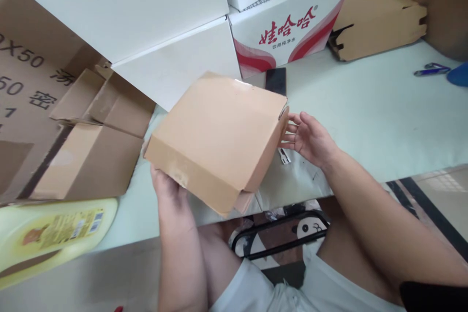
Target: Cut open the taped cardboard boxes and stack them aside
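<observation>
A flat brown cardboard box (219, 126) is tilted above the table's front edge, its lid side facing up. My left hand (168, 186) grips it from below at the near left corner, with the fingers hidden under the box. At the box's right side my right hand (309, 137) is open, fingers stretched out and apart. Its fingertips reach the side flap, and their very ends are partly hidden. A small black-and-white piece (284, 156) lies on the table just below these fingers.
Behind the box stand white cartons (183, 63) and a red-and-white water carton (288, 34). A dark phone-like slab (276, 81) lies before them. Brown cartons (95, 156) and a yellow bottle (62, 234) are at left. A folded cardboard box (380, 24) and blue pens (431, 70) lie right.
</observation>
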`<action>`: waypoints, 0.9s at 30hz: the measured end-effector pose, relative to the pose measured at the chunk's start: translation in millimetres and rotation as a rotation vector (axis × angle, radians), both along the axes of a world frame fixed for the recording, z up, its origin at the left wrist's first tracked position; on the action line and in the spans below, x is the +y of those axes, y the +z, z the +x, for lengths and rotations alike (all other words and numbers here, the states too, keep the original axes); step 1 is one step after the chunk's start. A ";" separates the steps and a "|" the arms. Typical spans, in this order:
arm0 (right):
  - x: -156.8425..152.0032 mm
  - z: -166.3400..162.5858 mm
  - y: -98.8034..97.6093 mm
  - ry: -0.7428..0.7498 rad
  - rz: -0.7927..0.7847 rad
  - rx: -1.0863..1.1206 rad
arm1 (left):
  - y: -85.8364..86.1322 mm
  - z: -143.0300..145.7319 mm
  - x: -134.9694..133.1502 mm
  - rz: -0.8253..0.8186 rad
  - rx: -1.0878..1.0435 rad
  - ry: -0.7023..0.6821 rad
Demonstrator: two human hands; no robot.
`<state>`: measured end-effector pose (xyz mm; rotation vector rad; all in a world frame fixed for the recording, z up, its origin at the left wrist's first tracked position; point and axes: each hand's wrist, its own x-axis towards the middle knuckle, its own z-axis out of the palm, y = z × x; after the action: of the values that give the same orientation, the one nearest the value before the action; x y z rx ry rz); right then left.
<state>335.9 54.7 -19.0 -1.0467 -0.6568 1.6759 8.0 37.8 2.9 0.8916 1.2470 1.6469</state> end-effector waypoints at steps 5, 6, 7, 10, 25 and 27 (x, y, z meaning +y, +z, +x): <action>-10.9 -1.3 6.5 0.016 0.026 -0.044 | 3.8 18.5 6.8 0.101 0.031 0.057; -12.2 -0.8 8.0 0.010 0.024 -0.049 | 4.1 21.1 6.4 0.123 0.047 0.050; -13.2 -0.1 9.3 -0.001 0.023 -0.051 | 3.9 22.8 5.8 0.147 0.065 0.041; -14.7 1.9 11.8 -0.023 0.020 -0.055 | 0.5 22.9 4.6 0.190 0.118 0.026; -11.9 -2.0 3.0 -0.038 -0.005 -0.241 | -5.9 12.0 -1.9 0.146 0.065 0.052; -11.3 -3.5 0.6 -0.065 0.040 -0.301 | -2.9 14.0 -5.0 0.157 0.049 0.058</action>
<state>332.4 43.4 -18.4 -1.2917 -0.8368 1.4563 22.0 32.8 0.0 1.0042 1.1993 1.7982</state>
